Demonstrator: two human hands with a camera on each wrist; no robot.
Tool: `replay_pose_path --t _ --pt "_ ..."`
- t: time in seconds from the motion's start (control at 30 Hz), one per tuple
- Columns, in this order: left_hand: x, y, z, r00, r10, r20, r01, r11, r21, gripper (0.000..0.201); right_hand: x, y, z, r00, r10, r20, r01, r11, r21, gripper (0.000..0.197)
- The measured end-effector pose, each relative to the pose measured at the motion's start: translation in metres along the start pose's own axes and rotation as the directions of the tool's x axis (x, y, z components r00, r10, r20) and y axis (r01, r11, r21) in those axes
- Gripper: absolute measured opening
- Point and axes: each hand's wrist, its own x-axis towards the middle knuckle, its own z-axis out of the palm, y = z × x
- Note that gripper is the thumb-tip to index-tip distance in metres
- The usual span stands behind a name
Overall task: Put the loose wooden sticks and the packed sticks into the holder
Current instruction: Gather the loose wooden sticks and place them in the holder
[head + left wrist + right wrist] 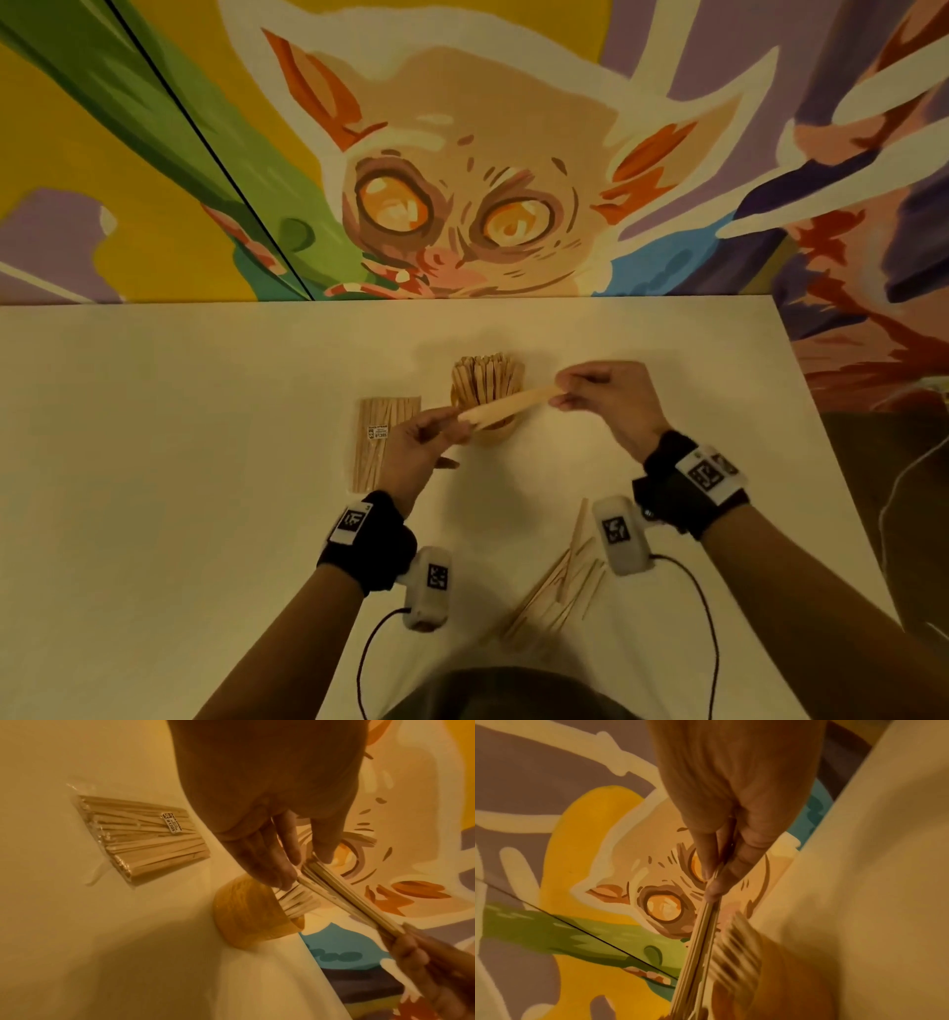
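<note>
Left hand (416, 452) and right hand (611, 398) each pinch an end of a stick bundle (506, 408) above the holder (488, 390).

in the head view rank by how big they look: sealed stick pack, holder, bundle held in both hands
1. sealed stick pack, clearly largest.
2. holder and bundle: too alike to rank; the bundle crosses in front of the holder, hiding part of it.

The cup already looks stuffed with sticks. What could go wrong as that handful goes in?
The holder looks nearly full, so the bundle of sticks held between the left hand and right hand may jam or splay. Pushing could tip the holder, which stands free on the table. The loose sticks lie under the right forearm, so a sweep might scatter them.
</note>
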Motion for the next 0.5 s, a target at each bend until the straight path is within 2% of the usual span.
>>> replay_pose_path --t 0.1,0.23,0.37,0.5 --pt "0.016 -0.004 -0.005 0.997 0.07 -0.039 -0.061 0.979 0.196 0.012 0.028 -0.022 -0.003 0.997 -0.08 0.02 0.082 0.984 -0.155 0.01" --pt "0.026 -0.011 -0.003 0.985 0.167 -0.037 -0.125 0.853 0.506 0.005 0.052 -0.036 0.012 0.982 -0.135 0.132 0.179 0.891 -0.418 0.004" --pt "0.029 -0.016 0.001 0.968 0.25 0.032 -0.21 0.732 0.649 0.011 0.06 -0.037 0.04 0.943 -0.074 0.325 0.297 0.626 -0.721 0.005" --pt "0.032 -0.019 0.001 0.955 0.29 0.062 -0.253 0.685 0.683 0.013 0.063 -0.022 0.064 0.896 0.004 0.444 0.412 0.367 -0.834 0.008"
